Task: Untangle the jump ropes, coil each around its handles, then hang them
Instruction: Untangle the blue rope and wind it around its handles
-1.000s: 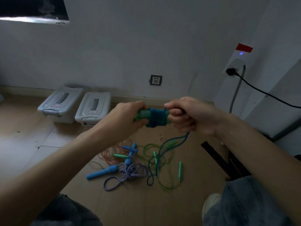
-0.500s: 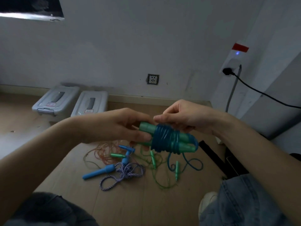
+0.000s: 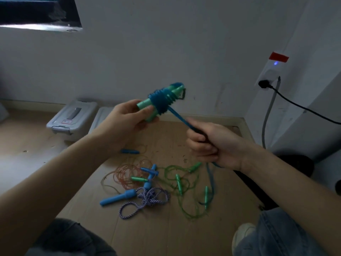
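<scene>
Head view: left hand (image 3: 127, 120) pinches the green handles (image 3: 147, 108) wrapped in blue rope (image 3: 180, 118), right hand (image 3: 210, 144) fisted on its taut tail; slack probably loosens the coil, or the trailing end snags the tangled ropes (image 3: 177, 183) on the floor (image 3: 184, 233) by the wall (image 3: 166, 52).

Dim, bluish, soft wide-angle view

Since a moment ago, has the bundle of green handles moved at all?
Yes. The green handles, held by the left hand, have risen: they now overlap the wall socket, where earlier they sat well below it.
</scene>
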The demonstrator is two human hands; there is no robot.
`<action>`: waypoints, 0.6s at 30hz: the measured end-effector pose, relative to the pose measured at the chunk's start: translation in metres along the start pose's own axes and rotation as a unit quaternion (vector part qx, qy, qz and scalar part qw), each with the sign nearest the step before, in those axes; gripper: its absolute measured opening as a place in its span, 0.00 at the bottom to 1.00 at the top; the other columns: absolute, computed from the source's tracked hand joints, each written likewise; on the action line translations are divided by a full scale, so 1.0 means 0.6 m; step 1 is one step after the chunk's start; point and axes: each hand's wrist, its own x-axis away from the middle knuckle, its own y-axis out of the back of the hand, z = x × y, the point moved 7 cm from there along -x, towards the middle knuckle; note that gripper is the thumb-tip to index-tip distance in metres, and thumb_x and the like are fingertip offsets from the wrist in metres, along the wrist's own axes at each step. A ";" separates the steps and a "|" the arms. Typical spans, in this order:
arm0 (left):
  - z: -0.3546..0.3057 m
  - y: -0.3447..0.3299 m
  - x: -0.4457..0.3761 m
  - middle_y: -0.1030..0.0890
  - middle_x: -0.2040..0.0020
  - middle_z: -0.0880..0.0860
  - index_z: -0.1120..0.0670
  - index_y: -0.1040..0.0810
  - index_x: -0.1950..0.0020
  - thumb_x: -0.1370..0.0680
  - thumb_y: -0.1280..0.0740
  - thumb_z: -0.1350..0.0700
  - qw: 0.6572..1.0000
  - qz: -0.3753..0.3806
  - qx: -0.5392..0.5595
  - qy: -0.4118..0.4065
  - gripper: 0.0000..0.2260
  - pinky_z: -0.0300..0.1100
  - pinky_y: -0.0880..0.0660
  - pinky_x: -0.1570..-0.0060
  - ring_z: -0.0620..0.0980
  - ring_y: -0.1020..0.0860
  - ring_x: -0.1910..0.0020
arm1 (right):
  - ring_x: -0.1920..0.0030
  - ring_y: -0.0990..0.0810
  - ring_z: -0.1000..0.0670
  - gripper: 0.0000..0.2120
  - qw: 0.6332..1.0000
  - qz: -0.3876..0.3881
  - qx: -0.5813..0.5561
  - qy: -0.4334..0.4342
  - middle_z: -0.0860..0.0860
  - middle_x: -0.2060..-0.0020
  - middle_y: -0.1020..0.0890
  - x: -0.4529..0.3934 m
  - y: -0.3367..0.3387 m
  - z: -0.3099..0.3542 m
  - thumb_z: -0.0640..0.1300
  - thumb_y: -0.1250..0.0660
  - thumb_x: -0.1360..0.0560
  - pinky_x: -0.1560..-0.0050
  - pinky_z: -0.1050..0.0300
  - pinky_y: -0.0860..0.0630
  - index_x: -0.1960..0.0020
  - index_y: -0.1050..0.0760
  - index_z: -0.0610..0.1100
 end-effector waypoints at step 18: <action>-0.014 -0.092 0.051 0.21 0.66 0.39 0.42 0.26 0.55 0.26 0.34 0.55 0.850 0.331 -0.385 -0.141 0.07 0.24 0.30 0.66 0.32 0.22 0.65 | 0.80 0.43 0.55 0.23 0.919 -0.089 0.383 0.029 0.54 0.80 0.37 0.015 0.039 0.050 0.55 0.36 0.25 0.79 0.64 0.44 0.76 0.34 0.47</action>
